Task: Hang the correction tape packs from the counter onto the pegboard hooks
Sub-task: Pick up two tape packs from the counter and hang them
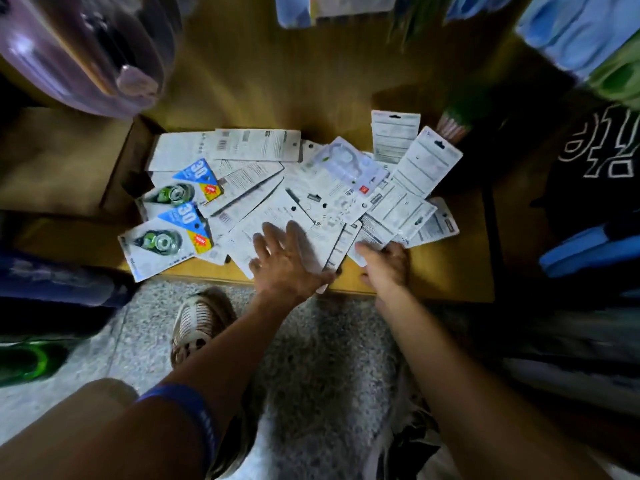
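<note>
While our left hand [287,258] lies flat on the packs [311,188] heaped on the counter [446,271] and our right hand [384,263] pinches one, the near ones could slide off the edge.

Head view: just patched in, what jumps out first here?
A fanned heap of correction tape packs covers the wooden counter, mostly white backs up. Two at the left, the blue-and-yellow packs, lie face up. The left hand rests spread on the near packs, and the right hand grips a pack edge beside it.
</note>
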Demonstrator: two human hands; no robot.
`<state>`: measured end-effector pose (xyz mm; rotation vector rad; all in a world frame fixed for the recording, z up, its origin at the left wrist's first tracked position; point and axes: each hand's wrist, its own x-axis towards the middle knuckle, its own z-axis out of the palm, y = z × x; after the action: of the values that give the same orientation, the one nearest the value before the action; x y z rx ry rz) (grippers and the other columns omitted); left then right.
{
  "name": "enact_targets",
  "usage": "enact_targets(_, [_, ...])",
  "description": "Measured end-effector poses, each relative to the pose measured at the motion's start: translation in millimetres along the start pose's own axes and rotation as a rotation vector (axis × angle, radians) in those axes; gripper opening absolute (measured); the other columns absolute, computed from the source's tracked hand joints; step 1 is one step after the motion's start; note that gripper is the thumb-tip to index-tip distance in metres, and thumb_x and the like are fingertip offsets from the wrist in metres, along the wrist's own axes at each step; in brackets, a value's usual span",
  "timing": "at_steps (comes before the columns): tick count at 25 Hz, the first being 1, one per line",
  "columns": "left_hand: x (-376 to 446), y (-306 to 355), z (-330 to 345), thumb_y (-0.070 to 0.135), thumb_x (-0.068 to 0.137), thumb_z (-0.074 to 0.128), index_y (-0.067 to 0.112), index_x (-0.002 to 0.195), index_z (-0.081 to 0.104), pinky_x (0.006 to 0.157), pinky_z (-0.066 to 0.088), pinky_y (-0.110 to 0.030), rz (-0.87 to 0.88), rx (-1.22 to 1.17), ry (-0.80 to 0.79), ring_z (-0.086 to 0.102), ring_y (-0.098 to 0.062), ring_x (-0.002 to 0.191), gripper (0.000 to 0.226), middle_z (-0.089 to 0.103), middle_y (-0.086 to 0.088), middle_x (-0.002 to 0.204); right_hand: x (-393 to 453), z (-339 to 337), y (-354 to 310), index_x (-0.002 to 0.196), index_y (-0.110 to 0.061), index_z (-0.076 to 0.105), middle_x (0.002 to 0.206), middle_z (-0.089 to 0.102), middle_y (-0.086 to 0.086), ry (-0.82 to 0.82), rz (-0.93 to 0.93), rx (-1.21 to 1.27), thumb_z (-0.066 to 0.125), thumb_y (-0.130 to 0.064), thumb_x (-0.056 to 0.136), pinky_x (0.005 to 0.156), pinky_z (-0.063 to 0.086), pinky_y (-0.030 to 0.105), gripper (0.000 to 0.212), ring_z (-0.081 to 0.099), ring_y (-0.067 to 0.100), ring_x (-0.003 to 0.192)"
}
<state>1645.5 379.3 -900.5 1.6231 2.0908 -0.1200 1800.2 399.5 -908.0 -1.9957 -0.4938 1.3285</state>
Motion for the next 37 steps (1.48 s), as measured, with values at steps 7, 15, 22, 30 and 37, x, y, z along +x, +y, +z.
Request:
enact_targets(7, [-3,6,-3,0.054,0.085,0.06,0.015,0.155,0.008,0.102,0.041,-0.057,0.066,-0.015,0.163,0.026,-0.045,0.138,0.096,0.019,-0.019,0.153,-16,22,7,0.12,-0.014,0.041,0.108,0.065,0.018,-0.06,0.185,0.383,0.069,0.002,0.085,0.037,0.05,0.022,0.048,0.064,0.021,0.06])
enact_targets(15, [-4,-1,-27,0.042,0.096,0.045,0.018,0.152,0.02,0.091,0.041,-0.048,0.129,0.072,0.186,0.04,-0.038,0.118,0.066,0.039,-0.017,0.141,-38,32,-3,0.12,-0.016,0.058,0.125,0.06,0.011,-0.308,0.305,0.273,0.08,-0.027,0.08,0.056,0.054,0.027,0.047,0.062,0.022,0.095])
enact_targets(22, [-15,-9,-57,0.039,0.102,0.032,0.017,0.143,0.044,0.089,0.048,-0.051,0.219,-0.226,0.28,0.059,-0.043,0.108,0.048,0.067,-0.02,0.114,-59,46,-9,0.126,-0.01,0.047,0.122,0.061,0.019,-0.133,0.237,0.354,0.065,-0.004,0.087,0.041,0.054,0.028,0.044,0.064,0.032,0.091])
enact_targets(30, [-27,-10,-64,0.024,0.103,0.049,0.003,0.126,0.056,0.065,0.059,-0.043,-0.309,-1.379,0.102,0.066,-0.038,0.094,0.031,0.068,-0.022,0.11,-86,2,-10,0.119,-0.003,0.057,0.094,0.065,0.017,0.0,0.348,0.414,0.065,-0.017,0.09,0.041,0.052,0.028,0.034,0.063,0.027,0.071])
enact_targets(37, [-76,-23,-58,0.033,0.096,0.062,0.006,0.112,0.059,0.051,0.053,-0.026,-0.359,-1.531,0.063,0.062,-0.009,0.049,0.032,0.07,0.004,0.067,-146,-37,-2,0.105,-0.008,0.061,0.101,0.07,0.02,0.278,-0.111,-0.162,0.065,-0.027,0.087,0.07,0.057,0.048,0.027,0.067,0.039,0.085])
